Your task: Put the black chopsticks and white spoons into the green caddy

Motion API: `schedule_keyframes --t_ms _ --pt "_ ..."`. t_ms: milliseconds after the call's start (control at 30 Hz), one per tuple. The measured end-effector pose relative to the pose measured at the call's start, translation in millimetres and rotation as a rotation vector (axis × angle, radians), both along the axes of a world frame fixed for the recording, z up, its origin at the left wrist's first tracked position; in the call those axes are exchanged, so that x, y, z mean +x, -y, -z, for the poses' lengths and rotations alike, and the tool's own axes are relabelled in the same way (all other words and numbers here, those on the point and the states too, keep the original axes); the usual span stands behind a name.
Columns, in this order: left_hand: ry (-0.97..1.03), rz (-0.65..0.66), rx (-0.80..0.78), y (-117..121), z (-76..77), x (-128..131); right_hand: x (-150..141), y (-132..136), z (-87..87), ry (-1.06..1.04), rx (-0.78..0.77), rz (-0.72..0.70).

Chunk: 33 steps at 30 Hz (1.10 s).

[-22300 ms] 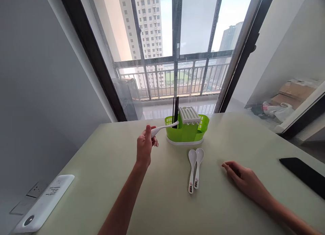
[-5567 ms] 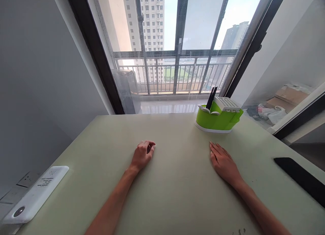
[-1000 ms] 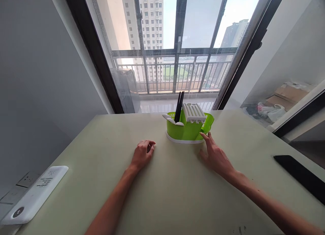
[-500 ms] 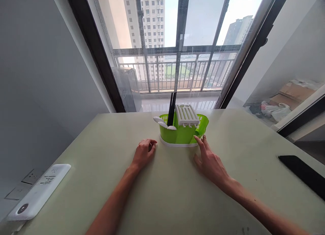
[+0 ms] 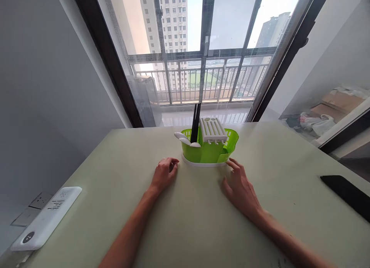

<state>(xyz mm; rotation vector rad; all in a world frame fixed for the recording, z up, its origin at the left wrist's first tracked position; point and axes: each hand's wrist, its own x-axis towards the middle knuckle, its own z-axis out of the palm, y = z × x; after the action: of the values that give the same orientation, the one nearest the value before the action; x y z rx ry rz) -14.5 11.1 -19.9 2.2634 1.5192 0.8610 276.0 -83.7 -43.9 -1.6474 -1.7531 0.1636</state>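
Note:
A bright green utensil holder (image 5: 208, 153) with a white base stands upright in the middle of the table. Three white spoons (image 5: 185, 141) hang over its left rim, bowls outward, and black chopsticks (image 5: 195, 125) rise from its left compartment. On its centre block sits a white slotted top (image 5: 213, 130) with small hooks. My right hand (image 5: 240, 187) is open near the holder's front right corner, thumb apart; whether a fingertip touches the base I cannot tell. Left of the holder, my left hand (image 5: 165, 173) rests on the table, loosely curled closed around nothing visible.
The pale green table (image 5: 185, 229) spreads around the hands. A white device (image 5: 47, 218) lies at its left edge, beside wall sockets. At the right edge lies a flat black object (image 5: 347, 194). Beyond the table are glass sliding doors and a balcony railing (image 5: 185, 83).
All three spoons are now in the holder; earlier, one was in my left hand and two lay on the table. The holder has moved left from the back right. My right hand has drawn back slightly.

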Motion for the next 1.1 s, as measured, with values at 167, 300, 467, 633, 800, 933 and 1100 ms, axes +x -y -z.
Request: schedule_keyframes --t_ms 167,300,467,633,800,933,1100 --pt "0.013 -0.003 -0.009 1.5 -2.0 0.5 5.9 -3.8 2.6 -0.123 -0.019 -0.077" --pt "0.135 -0.012 -0.157 -4.7 -8.2 -6.1 10.3 -7.2 3.1 -0.289 -0.067 -0.069" --pt "0.510 -0.097 -0.331 -40.6 -42.6 -25.3 12.5 -9.3 3.0 -0.384 -0.095 -0.031" --pt "0.718 -0.183 -0.237 -76.0 -100.3 -20.5 10.5 -8.2 3.8 -0.390 -0.097 -0.054" --pt "0.591 -0.004 -0.237 -94.0 -134.7 18.3 7.5 -7.5 0.9 -0.395 -0.069 -0.103" --pt "0.465 0.055 -0.296 -110.5 -142.6 49.4 6.3 -8.2 -1.5 -0.408 -0.060 -0.129" --pt "0.402 0.049 -0.328 -130.9 -145.7 77.6 5.3 -9.4 -2.7 -0.429 -0.029 -0.146"
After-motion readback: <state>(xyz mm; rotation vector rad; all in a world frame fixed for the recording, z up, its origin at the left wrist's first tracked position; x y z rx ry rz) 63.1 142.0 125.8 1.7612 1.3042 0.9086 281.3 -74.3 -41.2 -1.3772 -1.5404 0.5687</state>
